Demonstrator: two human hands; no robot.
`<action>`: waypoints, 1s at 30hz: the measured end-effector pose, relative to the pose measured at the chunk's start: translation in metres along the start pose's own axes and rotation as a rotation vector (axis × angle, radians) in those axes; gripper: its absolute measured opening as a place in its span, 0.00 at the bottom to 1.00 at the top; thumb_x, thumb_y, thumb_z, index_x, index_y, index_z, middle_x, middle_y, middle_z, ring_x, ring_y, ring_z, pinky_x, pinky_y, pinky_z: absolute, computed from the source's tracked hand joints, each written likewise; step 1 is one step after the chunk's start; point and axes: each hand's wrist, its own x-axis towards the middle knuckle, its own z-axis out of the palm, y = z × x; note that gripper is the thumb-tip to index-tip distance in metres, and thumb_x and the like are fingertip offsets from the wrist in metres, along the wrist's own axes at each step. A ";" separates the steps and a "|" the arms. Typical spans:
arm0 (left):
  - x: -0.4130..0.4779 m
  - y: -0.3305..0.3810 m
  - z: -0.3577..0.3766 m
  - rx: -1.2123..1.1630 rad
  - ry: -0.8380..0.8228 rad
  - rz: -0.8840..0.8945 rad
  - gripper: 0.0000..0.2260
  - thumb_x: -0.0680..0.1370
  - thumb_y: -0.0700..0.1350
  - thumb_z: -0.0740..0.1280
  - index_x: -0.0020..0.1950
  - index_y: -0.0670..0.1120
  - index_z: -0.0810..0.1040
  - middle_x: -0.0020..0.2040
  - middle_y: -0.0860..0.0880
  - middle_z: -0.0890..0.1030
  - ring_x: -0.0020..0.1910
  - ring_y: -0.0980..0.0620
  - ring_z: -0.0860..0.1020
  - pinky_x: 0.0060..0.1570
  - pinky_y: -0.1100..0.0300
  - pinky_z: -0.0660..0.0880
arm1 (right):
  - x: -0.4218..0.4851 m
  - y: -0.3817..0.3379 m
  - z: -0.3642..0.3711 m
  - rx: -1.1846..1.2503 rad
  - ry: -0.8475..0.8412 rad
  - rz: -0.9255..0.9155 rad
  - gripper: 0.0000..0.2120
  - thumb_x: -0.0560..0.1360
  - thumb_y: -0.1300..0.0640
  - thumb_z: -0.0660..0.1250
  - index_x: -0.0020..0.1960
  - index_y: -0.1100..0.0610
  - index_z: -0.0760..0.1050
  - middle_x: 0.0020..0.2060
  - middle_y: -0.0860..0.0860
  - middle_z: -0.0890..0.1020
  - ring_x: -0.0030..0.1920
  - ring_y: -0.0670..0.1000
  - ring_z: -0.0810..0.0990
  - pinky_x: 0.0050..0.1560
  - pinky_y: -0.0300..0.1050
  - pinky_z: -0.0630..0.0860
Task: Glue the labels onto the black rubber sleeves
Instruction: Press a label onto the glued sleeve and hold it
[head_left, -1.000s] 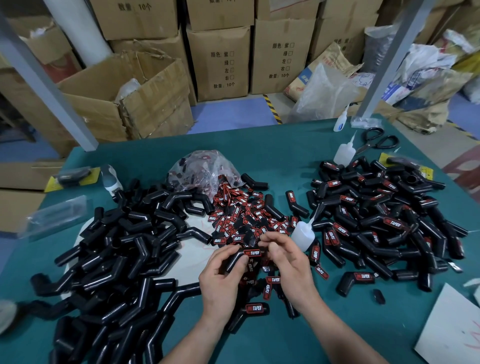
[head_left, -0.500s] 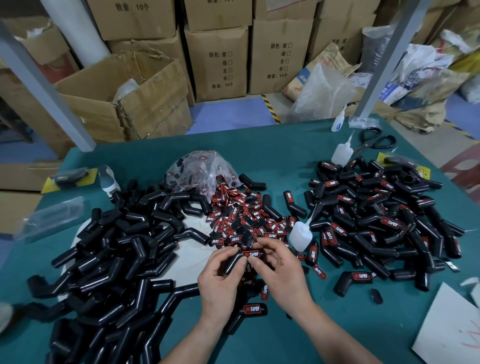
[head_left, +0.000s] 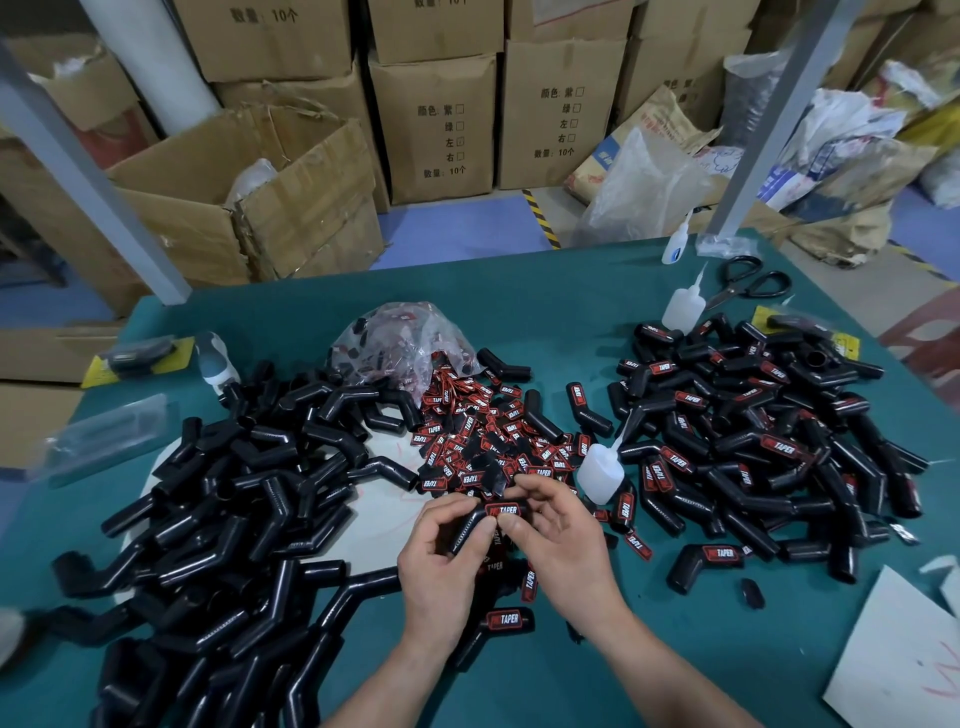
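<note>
Both hands together | your left hand (head_left: 441, 553) grips bent black rubber sleeve (head_left: 466, 529) | your right hand (head_left: 563, 543) pinches red-and-black oblong label (head_left: 503, 510) onto it | press edges flat, keep it square.

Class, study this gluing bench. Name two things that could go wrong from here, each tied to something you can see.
The right hand pinches the label onto the sleeve held by the left hand; it may set crooked, or glue may reach skin.
The glue bottle sits among loose labels beside that hand; a knock might spill it.
</note>
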 end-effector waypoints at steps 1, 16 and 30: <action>0.000 0.000 0.000 -0.010 -0.005 0.003 0.10 0.72 0.37 0.79 0.50 0.48 0.84 0.53 0.53 0.84 0.58 0.52 0.82 0.61 0.61 0.77 | 0.000 0.000 0.000 0.009 0.002 0.001 0.20 0.73 0.70 0.74 0.57 0.49 0.80 0.51 0.50 0.85 0.54 0.47 0.83 0.55 0.36 0.78; 0.000 0.001 -0.001 -0.086 -0.048 0.011 0.08 0.75 0.52 0.72 0.52 0.54 0.85 0.54 0.49 0.84 0.57 0.50 0.82 0.57 0.64 0.76 | 0.001 0.001 0.000 0.029 -0.014 -0.013 0.21 0.72 0.66 0.76 0.57 0.44 0.81 0.52 0.51 0.84 0.55 0.48 0.83 0.56 0.37 0.77; 0.002 -0.009 0.000 -0.048 -0.019 0.021 0.08 0.72 0.41 0.75 0.50 0.45 0.83 0.53 0.52 0.84 0.56 0.50 0.82 0.59 0.59 0.78 | 0.002 0.003 -0.001 0.009 -0.012 0.000 0.20 0.69 0.60 0.77 0.57 0.43 0.80 0.52 0.51 0.84 0.55 0.49 0.83 0.56 0.38 0.78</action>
